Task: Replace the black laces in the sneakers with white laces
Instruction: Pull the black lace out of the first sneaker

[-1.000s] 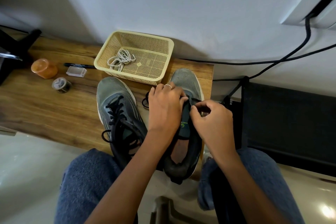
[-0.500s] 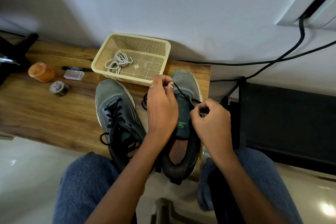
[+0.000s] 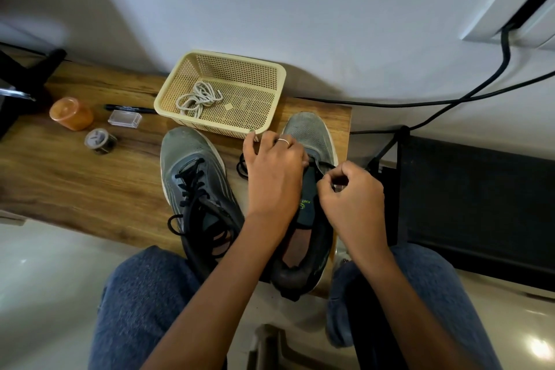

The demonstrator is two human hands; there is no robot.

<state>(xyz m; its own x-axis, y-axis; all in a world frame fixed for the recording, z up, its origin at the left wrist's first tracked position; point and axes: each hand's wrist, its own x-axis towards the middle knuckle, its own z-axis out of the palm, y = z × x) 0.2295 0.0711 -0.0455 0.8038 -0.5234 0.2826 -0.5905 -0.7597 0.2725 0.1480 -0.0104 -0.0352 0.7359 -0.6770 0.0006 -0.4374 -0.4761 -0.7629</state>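
Hands back low on right sneaker (image 3: 309, 141) beside basket (image 3: 271, 75): left hand (image 3: 273, 171) dropped from raised pull, right hand (image 3: 351, 192) pinching black lace (image 3: 326, 164). Unlacing continues; white laces (image 3: 196, 99) wait in basket.

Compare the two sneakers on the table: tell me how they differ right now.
The left sneaker is fully threaded with its black lace; the right sneaker looks mostly unlaced, tongue exposed. Nobody touches the left sneaker, while the left hand and right hand work at the right sneaker. Both are grey and point toward the basket.
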